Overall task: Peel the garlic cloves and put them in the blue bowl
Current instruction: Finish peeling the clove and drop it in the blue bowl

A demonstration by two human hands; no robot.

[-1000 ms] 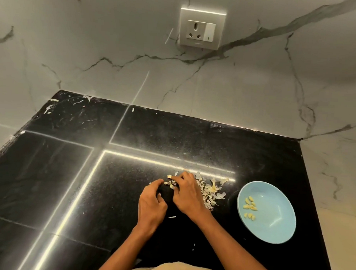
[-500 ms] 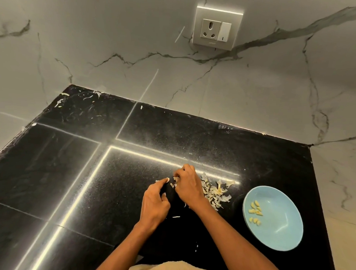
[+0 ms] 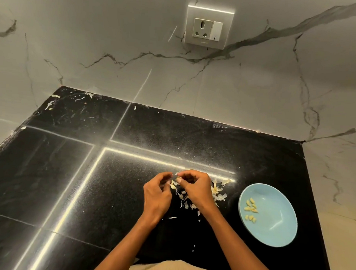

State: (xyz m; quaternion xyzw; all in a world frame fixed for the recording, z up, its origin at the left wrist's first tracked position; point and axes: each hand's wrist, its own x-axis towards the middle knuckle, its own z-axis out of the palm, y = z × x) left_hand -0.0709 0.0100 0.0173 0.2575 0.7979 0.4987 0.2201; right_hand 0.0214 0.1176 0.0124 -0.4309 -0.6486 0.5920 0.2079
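Note:
My left hand point(image 3: 156, 196) and my right hand point(image 3: 195, 188) meet over the black counter, fingers curled toward each other. Between their fingertips sits a pale garlic clove point(image 3: 173, 185), pinched from both sides. Loose papery garlic skins point(image 3: 218, 191) lie under and to the right of my right hand. The blue bowl point(image 3: 271, 223) stands on the counter to the right, apart from both hands. Several peeled yellowish cloves point(image 3: 251, 208) lie in its left half.
The black stone counter point(image 3: 90, 192) ends at a marble wall behind and a marble side wall on the right. A white wall socket point(image 3: 209, 27) sits high on the back wall. Small skin scraps point(image 3: 51, 104) lie in the far left corner.
Both hands have lifted slightly off the skin pile and turned their fingertips together around the clove. The view has shifted a little, so the bowl sits further right.

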